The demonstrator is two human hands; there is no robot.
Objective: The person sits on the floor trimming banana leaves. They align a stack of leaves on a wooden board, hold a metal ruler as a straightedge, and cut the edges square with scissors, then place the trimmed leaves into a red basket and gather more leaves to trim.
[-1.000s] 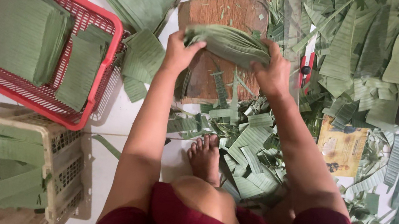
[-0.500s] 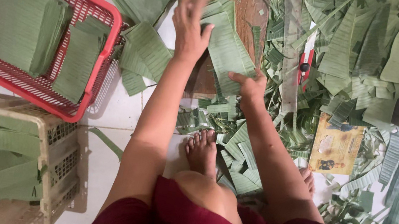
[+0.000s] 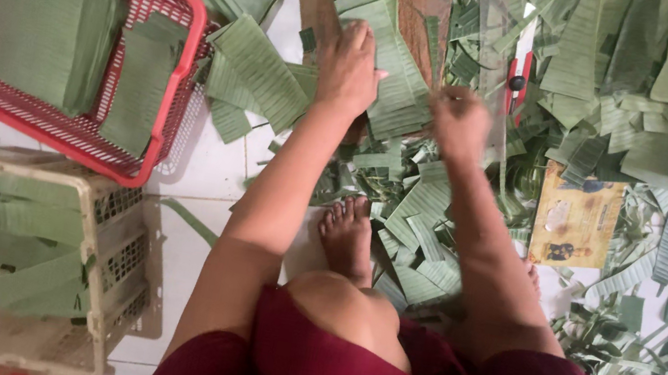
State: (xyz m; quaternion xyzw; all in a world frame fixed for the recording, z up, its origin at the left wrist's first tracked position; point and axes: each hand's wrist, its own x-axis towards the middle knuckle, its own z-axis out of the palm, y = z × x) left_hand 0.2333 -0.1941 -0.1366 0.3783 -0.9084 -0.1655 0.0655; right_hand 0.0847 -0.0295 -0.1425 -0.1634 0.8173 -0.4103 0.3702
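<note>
While many cut leaf pieces (image 3: 42, 26) already fill the red basket (image 3: 176, 96), the left hand (image 3: 347, 71) presses flat on the leaf stack (image 3: 393, 61) and the right hand (image 3: 458, 122) is blurred, grip unclear.

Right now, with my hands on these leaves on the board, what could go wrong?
The cutter with the red handle lies beside your right hand, half buried in leaf strips; a blind reach could probably nick a finger. Your left hand presses the leaf stack on the wooden board; the pieces look fanned out and might slide apart. Scraps crowd your bare foot, so standing up could mean a slip.
</note>
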